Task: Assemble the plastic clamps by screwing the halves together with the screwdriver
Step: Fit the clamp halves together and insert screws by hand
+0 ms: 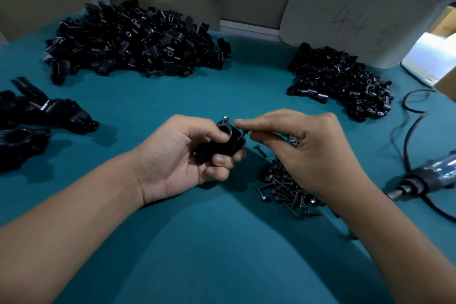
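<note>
Left hand gripping black clamp above teal table, one screw seated on top. Right hand pinching second screw at clamp's side, over screw pile. Screwdriver lying far right.

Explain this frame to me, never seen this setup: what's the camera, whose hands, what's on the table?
One picture, from a camera worn on a person's head, looking down at their bare hands; no robot. The left hand grips a black plastic clamp with one screw already in its top. The right hand pinches a small metal screw at the clamp's side. On the teal cloth table lie piles of black clamp parts, a heap of dark screws and a corded electric screwdriver, untouched.
</note>
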Demonstrator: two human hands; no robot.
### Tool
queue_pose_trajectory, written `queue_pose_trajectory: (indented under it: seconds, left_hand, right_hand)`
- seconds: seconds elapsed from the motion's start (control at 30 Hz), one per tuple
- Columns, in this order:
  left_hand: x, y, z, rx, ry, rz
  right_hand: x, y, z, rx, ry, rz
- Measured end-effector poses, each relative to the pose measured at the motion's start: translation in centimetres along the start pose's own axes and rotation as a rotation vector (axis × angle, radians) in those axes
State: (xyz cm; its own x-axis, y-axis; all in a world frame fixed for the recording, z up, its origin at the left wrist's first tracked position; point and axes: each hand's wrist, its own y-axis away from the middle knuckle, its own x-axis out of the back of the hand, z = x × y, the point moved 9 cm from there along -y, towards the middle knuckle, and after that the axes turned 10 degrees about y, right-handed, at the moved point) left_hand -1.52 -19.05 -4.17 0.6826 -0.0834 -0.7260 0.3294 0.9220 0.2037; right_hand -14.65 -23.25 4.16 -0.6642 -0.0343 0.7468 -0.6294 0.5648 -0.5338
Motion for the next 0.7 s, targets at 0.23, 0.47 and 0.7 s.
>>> queue_pose_trajectory:
  seconds: [0.23, 0.47, 0.7]
  left_hand:
    - [0.3, -0.2, 0.4, -0.105, -0.117, 0.095]
    - [-0.3, -0.3, 0.3, -0.207, -0.247, 0.182]
    - [-0.4, -0.2, 0.7, -0.247, -0.278, 0.142]
  right_hand:
    - [0.0, 0.1, 1.0, -0.126, -0.1, 0.018]
    - [-1.2, 0.2, 2.6, -0.289, -0.214, -0.101]
    - [-2.4, 0.0, 0.3, -0.108, 0.071, -0.162]
